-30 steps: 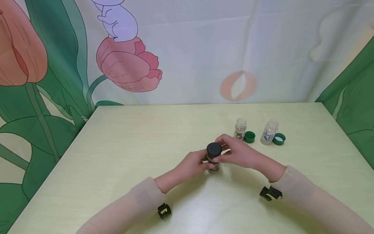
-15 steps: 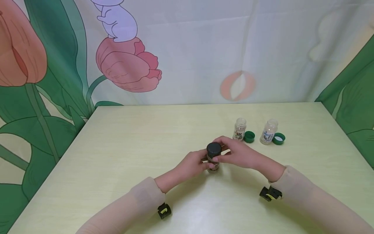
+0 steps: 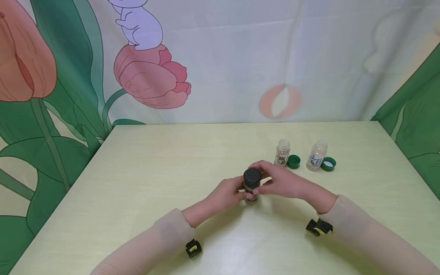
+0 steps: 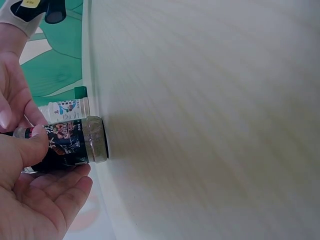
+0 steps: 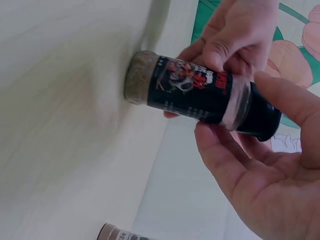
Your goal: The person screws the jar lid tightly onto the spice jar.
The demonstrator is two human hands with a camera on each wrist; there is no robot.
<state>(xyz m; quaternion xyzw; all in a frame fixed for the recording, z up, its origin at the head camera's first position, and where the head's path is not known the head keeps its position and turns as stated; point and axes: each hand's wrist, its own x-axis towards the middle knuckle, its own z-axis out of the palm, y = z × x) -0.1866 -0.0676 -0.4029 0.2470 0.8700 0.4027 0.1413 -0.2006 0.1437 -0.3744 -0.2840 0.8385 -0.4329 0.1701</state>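
A spice jar [image 5: 187, 92] with a black cap [image 3: 252, 177] and a dark printed label stands upright on the table, brown contents showing through its clear base. My left hand [image 3: 221, 194] grips the jar's body between thumb and fingers. From the other side, my right hand [image 3: 283, 181] curls its fingers and thumb round the upper part. In the right wrist view, the right thumb [image 5: 280, 92] lies at the cap and a fingertip touches the label's edge below it. The cap sits on the jar.
Farther back on the right stand two uncapped clear glass jars, one with a dark-lettered label [image 3: 282, 154] and one with a blue label [image 3: 315, 158]. Beside them lie green caps, one [image 3: 293, 161] turned away and another [image 3: 328, 164] showing white inside. A printed curtain [image 3: 223, 68] hangs behind the table [image 3: 154, 164].
My right hand has turned slightly about the top of the jar: its fingers shifted left along the far side and the thumb moved a little nearer and right. The left hand keeps its grip.
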